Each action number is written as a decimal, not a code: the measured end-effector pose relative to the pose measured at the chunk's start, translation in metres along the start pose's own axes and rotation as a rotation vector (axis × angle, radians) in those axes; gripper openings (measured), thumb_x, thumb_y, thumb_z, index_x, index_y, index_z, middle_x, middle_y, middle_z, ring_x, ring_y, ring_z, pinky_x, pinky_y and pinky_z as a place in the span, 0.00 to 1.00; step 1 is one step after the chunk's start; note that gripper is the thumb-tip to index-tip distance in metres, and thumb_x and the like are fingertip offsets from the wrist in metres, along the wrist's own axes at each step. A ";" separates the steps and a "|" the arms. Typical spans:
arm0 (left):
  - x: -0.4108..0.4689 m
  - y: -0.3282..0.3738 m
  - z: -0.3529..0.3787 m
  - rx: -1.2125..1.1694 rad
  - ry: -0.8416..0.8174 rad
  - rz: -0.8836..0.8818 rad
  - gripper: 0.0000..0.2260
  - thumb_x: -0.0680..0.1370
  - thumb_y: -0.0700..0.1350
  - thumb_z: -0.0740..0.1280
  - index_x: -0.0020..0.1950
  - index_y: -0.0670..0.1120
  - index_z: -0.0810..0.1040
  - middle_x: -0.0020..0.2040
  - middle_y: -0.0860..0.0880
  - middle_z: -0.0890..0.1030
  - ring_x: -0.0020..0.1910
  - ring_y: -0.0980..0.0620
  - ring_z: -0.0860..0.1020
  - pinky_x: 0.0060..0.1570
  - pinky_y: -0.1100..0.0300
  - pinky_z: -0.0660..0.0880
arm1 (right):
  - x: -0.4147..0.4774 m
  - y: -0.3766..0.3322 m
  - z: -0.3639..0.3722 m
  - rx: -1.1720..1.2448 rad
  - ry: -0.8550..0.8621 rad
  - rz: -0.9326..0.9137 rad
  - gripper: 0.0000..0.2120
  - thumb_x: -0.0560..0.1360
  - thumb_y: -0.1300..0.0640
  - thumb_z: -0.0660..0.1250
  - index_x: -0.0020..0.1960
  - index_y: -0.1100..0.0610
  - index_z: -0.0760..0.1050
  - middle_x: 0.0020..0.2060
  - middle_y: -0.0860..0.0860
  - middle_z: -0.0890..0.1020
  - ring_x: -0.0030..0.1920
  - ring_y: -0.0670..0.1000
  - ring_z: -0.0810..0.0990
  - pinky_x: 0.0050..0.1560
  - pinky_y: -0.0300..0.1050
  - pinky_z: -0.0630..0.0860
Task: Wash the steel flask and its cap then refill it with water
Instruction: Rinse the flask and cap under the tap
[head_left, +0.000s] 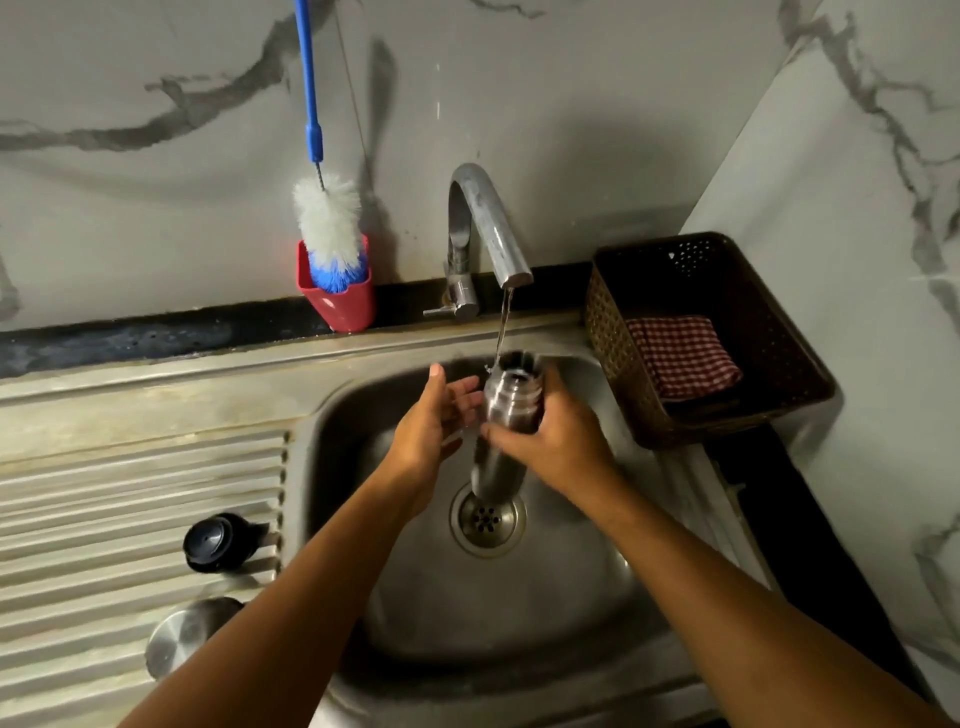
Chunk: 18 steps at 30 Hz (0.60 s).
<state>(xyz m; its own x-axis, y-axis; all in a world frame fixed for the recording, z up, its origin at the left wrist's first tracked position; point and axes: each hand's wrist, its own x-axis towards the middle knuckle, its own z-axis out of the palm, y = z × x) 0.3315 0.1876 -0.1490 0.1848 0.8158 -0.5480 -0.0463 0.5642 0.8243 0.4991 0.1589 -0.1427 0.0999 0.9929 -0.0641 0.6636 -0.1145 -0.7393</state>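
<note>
The steel flask (503, 431) is held upright over the sink (519, 597), its open mouth under a thin stream of water from the tap (483, 223). My right hand (558, 441) grips the flask's body from the right. My left hand (434, 426) is beside it on the left with fingers straight, fingertips near or touching the flask. The black inner cap (221, 542) lies on the ribbed drainboard (104, 493) to the left. A steel outer cap (182, 634) lies nearer me on the drainboard, partly hidden by my left forearm.
A bottle brush (330, 228) with a blue handle stands in a red cup (343, 306) behind the sink. A brown basket (727, 332) with a red checked cloth (683, 356) sits at the right. The drain (487, 521) is below the flask.
</note>
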 end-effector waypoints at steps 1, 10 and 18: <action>-0.001 0.001 0.000 0.011 -0.003 -0.005 0.29 0.85 0.67 0.49 0.70 0.53 0.81 0.63 0.53 0.85 0.66 0.52 0.79 0.75 0.45 0.64 | 0.001 0.001 0.002 0.014 0.045 -0.005 0.34 0.67 0.46 0.81 0.68 0.47 0.70 0.50 0.40 0.82 0.47 0.35 0.79 0.49 0.30 0.76; -0.001 0.006 0.002 0.000 0.006 0.002 0.29 0.85 0.68 0.49 0.69 0.53 0.81 0.64 0.51 0.85 0.69 0.48 0.77 0.77 0.42 0.64 | 0.003 0.000 0.012 -0.060 -0.057 0.016 0.34 0.66 0.44 0.80 0.66 0.42 0.67 0.56 0.45 0.84 0.55 0.47 0.83 0.54 0.47 0.81; 0.001 0.008 0.002 -0.002 0.033 0.032 0.29 0.85 0.67 0.49 0.70 0.53 0.81 0.64 0.51 0.85 0.68 0.50 0.78 0.73 0.46 0.66 | 0.001 0.001 0.017 -0.033 -0.077 0.049 0.34 0.66 0.46 0.81 0.66 0.41 0.68 0.57 0.46 0.84 0.57 0.49 0.83 0.55 0.49 0.81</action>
<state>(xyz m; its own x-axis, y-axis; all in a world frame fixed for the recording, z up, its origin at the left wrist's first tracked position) 0.3330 0.1928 -0.1423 0.1504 0.8370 -0.5261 -0.0536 0.5382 0.8411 0.4871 0.1604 -0.1553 0.0765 0.9853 -0.1525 0.6836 -0.1632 -0.7114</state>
